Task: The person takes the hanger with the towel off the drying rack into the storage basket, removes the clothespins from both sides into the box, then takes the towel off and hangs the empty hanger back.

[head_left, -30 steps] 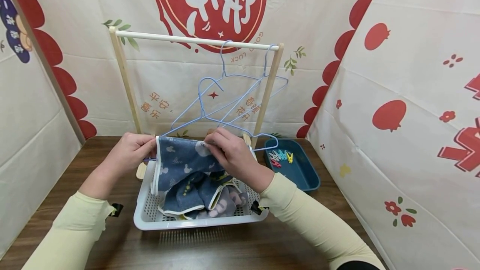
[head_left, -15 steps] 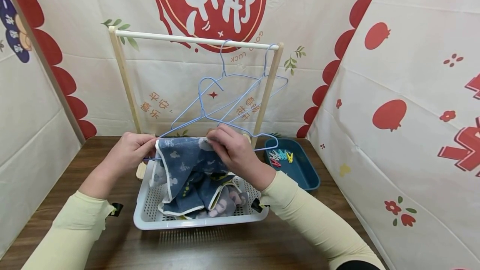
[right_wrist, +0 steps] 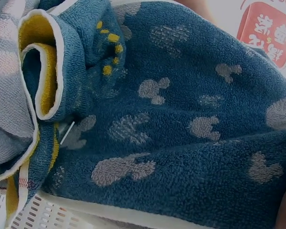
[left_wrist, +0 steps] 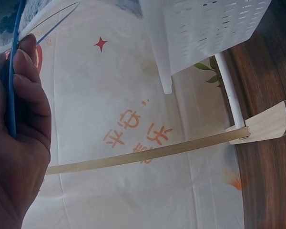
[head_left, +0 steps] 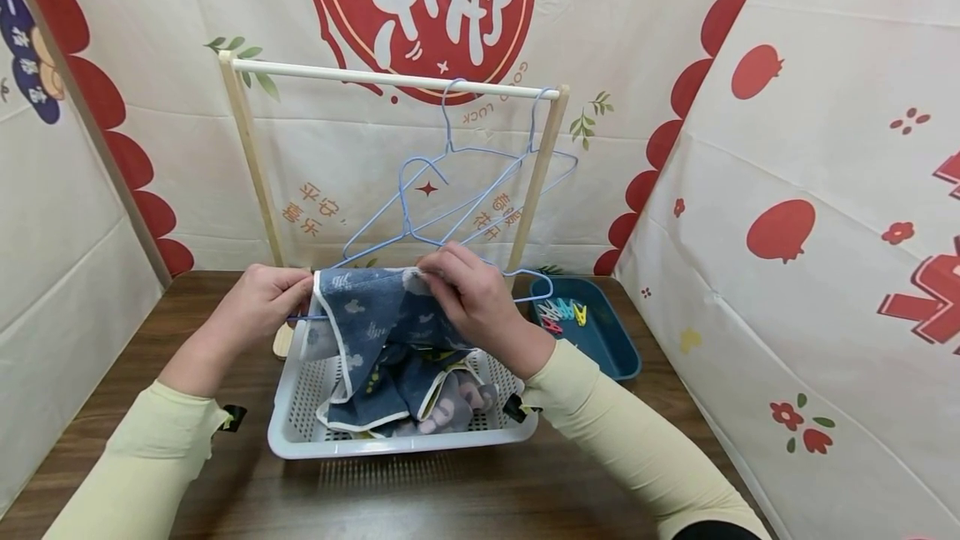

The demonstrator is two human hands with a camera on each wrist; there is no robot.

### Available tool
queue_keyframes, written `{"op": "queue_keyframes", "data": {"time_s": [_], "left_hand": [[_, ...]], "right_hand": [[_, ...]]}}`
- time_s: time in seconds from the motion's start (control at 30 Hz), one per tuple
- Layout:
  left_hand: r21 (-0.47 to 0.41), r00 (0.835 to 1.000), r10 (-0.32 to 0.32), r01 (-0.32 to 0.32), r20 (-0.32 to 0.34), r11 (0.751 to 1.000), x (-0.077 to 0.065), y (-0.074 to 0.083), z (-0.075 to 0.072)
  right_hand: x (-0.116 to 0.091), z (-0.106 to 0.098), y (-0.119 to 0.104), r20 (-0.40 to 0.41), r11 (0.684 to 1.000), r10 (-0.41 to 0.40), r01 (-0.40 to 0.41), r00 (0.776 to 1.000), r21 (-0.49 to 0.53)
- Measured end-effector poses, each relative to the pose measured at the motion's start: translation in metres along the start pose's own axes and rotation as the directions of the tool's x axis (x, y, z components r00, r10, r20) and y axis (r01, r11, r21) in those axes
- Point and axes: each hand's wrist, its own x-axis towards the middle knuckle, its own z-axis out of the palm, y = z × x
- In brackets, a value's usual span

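My left hand grips the left end of a blue wire hanger, beside the white-edged corner of a dark blue towel with pale mouse-shaped patches. In the left wrist view the hanger's blue bar runs through the curled fingers. My right hand pinches the towel's upper edge between thumb and fingers. The cloth lies over the hanger's lower bar, a paler layer showing behind its front flap. Close up in the right wrist view, the towel spreads out beside bunched cloths.
Below the hands stands a white perforated basket with more folded cloths. Behind it is a wooden rack with a white rail, where two blue hangers hang. A teal tray with several coloured clothespins sits right.
The towel's front left edge has swung right and now slants, uncovering the paler layer behind. My right hand has risen slightly, lifting the top edge; the left hand has stayed put.
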Motion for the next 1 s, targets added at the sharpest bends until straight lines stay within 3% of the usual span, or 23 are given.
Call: {"op": "queue_keyframes", "data": {"time_s": [0.53, 1.0], "left_hand": [[0.051, 1.000, 0.021, -0.021, 0.002, 0.998, 0.000, -0.002, 0.001], [0.052, 0.996, 0.092, -0.090, -0.023, 0.995, 0.003, -0.006, 0.004]], "right_hand": [[0.009, -0.011, -0.003, -0.061, 1.000, 0.003, -0.002, 0.998, 0.011], [0.018, -0.022, -0.004, -0.154, 1.000, 0.013, -0.010, 0.988, 0.018]]}}
